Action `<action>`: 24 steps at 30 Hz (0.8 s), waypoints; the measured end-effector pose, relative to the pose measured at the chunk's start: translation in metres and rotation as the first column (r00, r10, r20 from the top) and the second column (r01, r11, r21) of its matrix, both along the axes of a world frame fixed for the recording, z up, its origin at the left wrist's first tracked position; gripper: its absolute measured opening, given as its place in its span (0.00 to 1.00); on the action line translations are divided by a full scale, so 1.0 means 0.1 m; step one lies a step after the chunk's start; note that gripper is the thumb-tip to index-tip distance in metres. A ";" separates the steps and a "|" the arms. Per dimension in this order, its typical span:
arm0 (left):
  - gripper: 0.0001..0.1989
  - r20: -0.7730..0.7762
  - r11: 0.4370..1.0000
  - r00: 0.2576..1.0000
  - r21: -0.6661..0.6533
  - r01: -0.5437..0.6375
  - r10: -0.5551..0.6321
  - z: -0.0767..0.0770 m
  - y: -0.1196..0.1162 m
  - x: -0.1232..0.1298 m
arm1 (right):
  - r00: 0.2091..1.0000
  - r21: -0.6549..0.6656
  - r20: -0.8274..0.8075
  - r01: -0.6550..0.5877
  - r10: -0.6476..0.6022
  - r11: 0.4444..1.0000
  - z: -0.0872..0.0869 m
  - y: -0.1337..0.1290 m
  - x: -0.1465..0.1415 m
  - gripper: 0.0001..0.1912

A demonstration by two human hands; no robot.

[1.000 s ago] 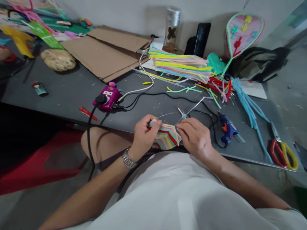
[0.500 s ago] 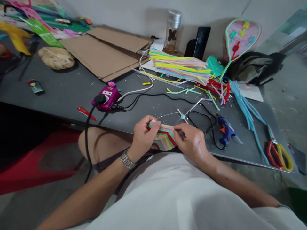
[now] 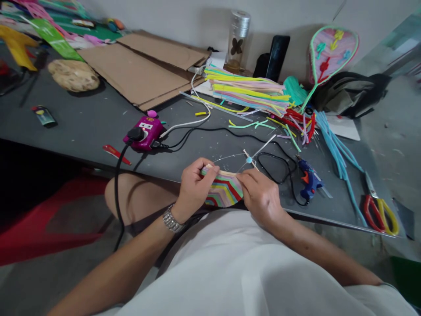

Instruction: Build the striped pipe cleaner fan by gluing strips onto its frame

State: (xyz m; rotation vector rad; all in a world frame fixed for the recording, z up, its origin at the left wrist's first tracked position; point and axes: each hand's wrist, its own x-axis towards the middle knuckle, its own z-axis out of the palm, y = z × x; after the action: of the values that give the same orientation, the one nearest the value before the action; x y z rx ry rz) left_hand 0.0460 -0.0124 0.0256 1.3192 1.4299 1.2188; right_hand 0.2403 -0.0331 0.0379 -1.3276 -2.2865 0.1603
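A striped piece of pipe cleaners (image 3: 225,188) in red, green, yellow and pink hangs between my hands at the table's front edge. My left hand (image 3: 197,182) pinches its upper left part, thumb on top. At its upper right corner, the fingers of my right hand (image 3: 261,191) are pressed together on the edge. Just beyond the piece, a wire frame with a light blue centre (image 3: 249,160) lies by my right fingertips; whether it is joined to the piece I cannot tell.
A blue glue gun (image 3: 309,180) and red-yellow scissors (image 3: 378,210) lie at the right. Behind are a pipe cleaner bundle (image 3: 250,90), a bottle (image 3: 237,41) and cardboard (image 3: 138,72). A purple power socket (image 3: 144,133) sits left, its black cable hanging over the front edge.
The fingers of my right hand have closed more and turned over the piece's right corner. My left hand has moved very slightly left; the view has shifted a little.
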 end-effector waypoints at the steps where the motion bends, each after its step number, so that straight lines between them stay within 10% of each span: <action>1: 0.11 0.002 1.000 1.000 -0.005 0.000 0.000 0.00 0.00 0.00 | 1.000 -0.005 -0.009 -0.004 0.004 1.000 -0.01 -0.01 -0.01 0.15; 10: 0.12 0.002 1.000 1.000 -0.030 -0.001 0.001 -0.03 0.00 -0.05 | 0.993 -0.040 -0.108 -0.056 0.051 0.998 -0.04 -0.06 -0.03 0.14; 24: 0.11 0.019 0.999 0.999 0.011 0.048 -0.048 0.00 -0.03 0.00 | 0.987 0.315 0.138 -0.123 0.083 0.941 0.00 0.12 -0.22 0.13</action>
State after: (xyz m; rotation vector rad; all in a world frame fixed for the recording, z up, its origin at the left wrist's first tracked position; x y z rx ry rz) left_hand 0.0456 -0.0150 0.0253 1.3376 1.3724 1.2058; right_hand 0.2185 -0.0208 0.0376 -1.0753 -2.3595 -0.2596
